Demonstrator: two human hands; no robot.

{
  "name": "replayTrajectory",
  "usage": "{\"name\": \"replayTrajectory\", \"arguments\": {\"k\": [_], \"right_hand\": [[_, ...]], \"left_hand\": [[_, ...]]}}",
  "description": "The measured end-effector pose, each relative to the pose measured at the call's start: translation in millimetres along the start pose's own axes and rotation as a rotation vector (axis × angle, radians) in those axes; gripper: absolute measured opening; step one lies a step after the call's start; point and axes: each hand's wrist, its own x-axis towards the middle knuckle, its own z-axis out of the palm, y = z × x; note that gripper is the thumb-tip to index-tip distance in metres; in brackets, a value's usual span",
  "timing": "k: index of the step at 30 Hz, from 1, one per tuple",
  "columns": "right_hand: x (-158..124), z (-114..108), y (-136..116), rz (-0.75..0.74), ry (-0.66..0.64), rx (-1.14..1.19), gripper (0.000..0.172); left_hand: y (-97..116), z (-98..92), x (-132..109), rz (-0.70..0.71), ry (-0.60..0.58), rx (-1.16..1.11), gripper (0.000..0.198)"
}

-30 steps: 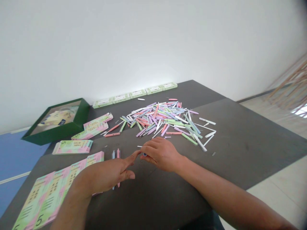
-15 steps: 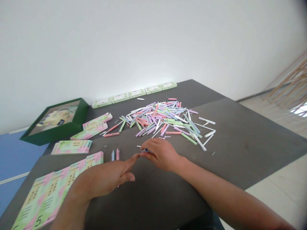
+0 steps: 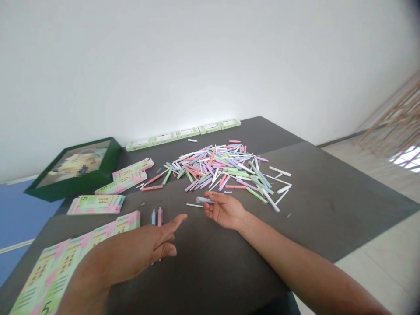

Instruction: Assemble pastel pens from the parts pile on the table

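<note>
While the R hand [image 3: 225, 211] lies palm-up and half open, a blue-grey pen barrel [image 3: 205, 200] sits across its fingertips; can't tell if it's pinched or just resting there. A white stick [image 3: 194, 204] lies just left of those fingers. The L hand [image 3: 141, 238] holds nothing visible, index pointing out, other fingers curled in, w/ a blue pen [image 3: 153, 217] and a pink pen [image 3: 159, 217] side by side just beyond its knuckles on the dark desk [image 3: 229, 271]. Past both hands: a big pile of pastel pen parts [image 3: 223, 168]. Farther out, left of the L hand: green-and-pink cards [image 3: 96, 204] and a green box [image 3: 72, 170].
</note>
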Motion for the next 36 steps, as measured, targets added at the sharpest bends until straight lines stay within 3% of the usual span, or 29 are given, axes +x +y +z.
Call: {"name": "replayTrajectory", "arguments": {"k": [5, 9, 13, 17, 23, 31, 36], "right_hand": [[1, -1, 5, -0.028, -0.068, -0.065, 0.017], [-2, 2, 7, -0.032, -0.093, -0.126, 0.02], [-6, 9, 13, -0.051, -0.125, -0.214, 0.02], [-11, 18, 21, -0.074, -0.135, -0.301, 0.02], [-14, 30, 30, -0.16, -0.081, -0.332, 0.021], [-15, 31, 36, -0.283, -0.11, -0.352, 0.017], [-17, 34, 40, -0.255, -0.133, -0.298, 0.024]], "left_hand": [[-4, -3.6, 1, 0.026, 0.031, 0.005, 0.063], [-1, -9.7, 7, -0.034, 0.07, 0.058, 0.07], [9, -16.1, 22, -0.023, 0.116, 0.11, 0.087], [16, -15.0, 43, -0.019, 0.058, 0.135, 0.095], [14, -6.9, 61, 0.071, 0.014, 0.155, 0.083], [17, -10.3, 56, 0.107, -0.05, 0.166, 0.059], [14, -11.3, 47, 0.092, -0.063, 0.125, 0.06]]}}
